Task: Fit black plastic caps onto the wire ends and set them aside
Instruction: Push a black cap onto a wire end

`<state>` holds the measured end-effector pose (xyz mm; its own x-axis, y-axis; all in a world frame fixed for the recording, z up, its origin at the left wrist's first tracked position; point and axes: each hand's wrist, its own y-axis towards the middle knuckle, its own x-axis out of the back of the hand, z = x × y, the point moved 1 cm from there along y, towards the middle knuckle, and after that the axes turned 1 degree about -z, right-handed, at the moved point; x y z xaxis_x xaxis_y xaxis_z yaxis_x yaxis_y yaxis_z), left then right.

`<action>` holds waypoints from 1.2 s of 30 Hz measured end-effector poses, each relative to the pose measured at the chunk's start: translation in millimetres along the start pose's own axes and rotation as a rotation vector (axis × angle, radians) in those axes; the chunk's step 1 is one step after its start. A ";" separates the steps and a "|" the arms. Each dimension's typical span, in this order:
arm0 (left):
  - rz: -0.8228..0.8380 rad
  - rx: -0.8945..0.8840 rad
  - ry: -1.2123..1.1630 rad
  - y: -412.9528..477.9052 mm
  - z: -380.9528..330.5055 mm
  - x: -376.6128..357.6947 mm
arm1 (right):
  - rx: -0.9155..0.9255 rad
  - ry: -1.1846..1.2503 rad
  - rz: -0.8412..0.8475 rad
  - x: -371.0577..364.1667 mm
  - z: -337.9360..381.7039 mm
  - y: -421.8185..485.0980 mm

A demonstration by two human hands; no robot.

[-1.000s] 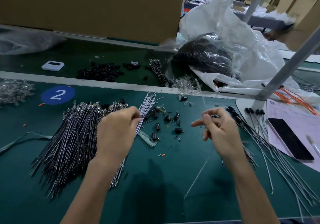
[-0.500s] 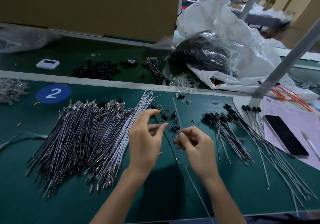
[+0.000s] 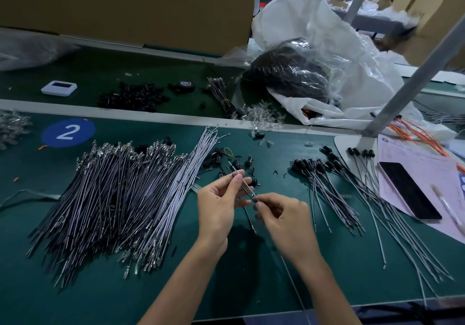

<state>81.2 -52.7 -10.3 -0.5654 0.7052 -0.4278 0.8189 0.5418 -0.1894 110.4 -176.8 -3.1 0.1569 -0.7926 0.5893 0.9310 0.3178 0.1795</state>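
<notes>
So a second ago the hands were apart, the left hand on the bare pile and the right hand over by the capped pile. Now they're meeting over the mat with one wire between them, so I'm guessing a fresh piece is getting lined up for capping. Left is pinching the wire near its top end with thumb and forefinger, the other fingers fanning out loosely. Right is pinching it lower down, fingers curling under, wrist coming in from the right. The wire is slanting up-left, its tip hovering over the loose caps. Can't tell if a cap is sitting on it yet.
</notes>
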 end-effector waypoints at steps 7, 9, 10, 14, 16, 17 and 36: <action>0.007 0.024 -0.069 -1.3 2.3 2.1 | 0.024 -0.100 0.013 5.2 -0.7 -0.1; 0.005 0.029 -0.083 -1.9 3.2 1.0 | 0.022 -0.088 0.024 4.2 -1.7 -0.4; 0.003 0.030 -0.089 -2.4 3.9 0.2 | 0.016 -0.063 0.030 3.4 -2.1 -0.6; 0.018 0.027 -0.093 -3.6 7.6 -2.5 | -0.029 0.124 0.038 -4.3 -0.2 -1.3; 0.043 0.011 -0.053 -4.0 9.1 -2.7 | -0.084 0.246 0.001 -8.8 0.0 -1.1; 0.055 -0.003 -0.040 -3.4 9.2 -1.7 | -0.113 0.294 -0.019 -10.1 -0.4 -0.9; -0.094 -0.497 0.992 47.5 1.6 25.3 | -0.137 0.186 -0.161 9.0 -19.7 5.0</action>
<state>105.9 -9.9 -31.5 -0.6331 0.5845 0.5075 0.7636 0.5790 0.2857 123.0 -192.6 -12.5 0.0493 -0.9130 0.4049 0.9828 0.1166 0.1432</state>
